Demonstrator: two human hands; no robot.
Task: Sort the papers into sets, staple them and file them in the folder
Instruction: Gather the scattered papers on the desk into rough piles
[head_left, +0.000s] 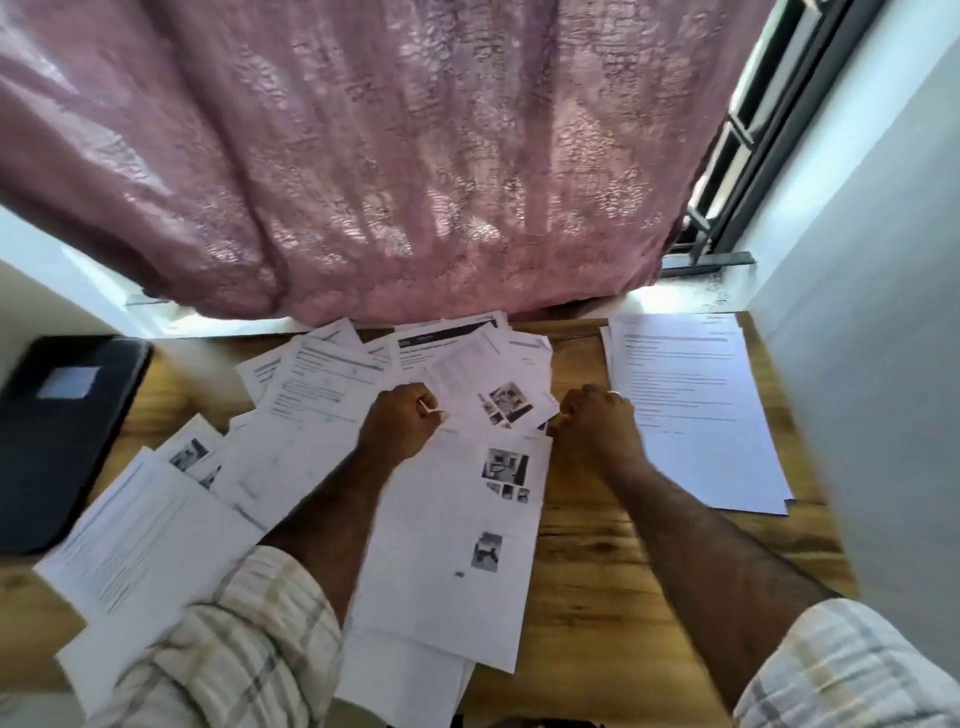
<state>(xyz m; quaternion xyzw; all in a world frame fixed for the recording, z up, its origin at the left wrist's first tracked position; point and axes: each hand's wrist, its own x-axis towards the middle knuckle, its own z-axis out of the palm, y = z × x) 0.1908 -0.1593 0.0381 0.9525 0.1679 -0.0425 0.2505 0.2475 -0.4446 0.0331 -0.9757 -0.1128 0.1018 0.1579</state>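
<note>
- Head view, looking down on a wooden desk (587, 551) pushed against a sill; a pink curtain (363, 156) hangs behind it.
- Loose papers (322, 395) fan across the desk's middle and left: white printed sheets, overlapping at odd angles, some all text, some with blue-lined forms, several with small grey photo blocks.
- Left hand (402, 421) sits on top of this spread, fingers curled into a fist; a thin white sliver shows at the knuckles, possibly a sheet edge pinched there, but blur leaves that uncertain.
- Right hand (597, 421) is curled too, its fingertips at the right edge of a photo-printed sheet (498, 400) that lies between the two hands; whether it actually grasps that edge I cannot tell.
- Just nearer the body than both hands lies a long sheet (467, 545) with three photo blocks running down it, over further pages.
- Right of the right hand, apart from the loose spread, rests a squared-up stack (696, 415) of text pages, edges nearly aligned, bare wood between it and the pile.
- Far left of the left hand, a dark folder (57, 436) lies closed and flat, a pale label on its cover.
- Checked rolled sleeves (244, 644) cover both upper forearms.
</note>
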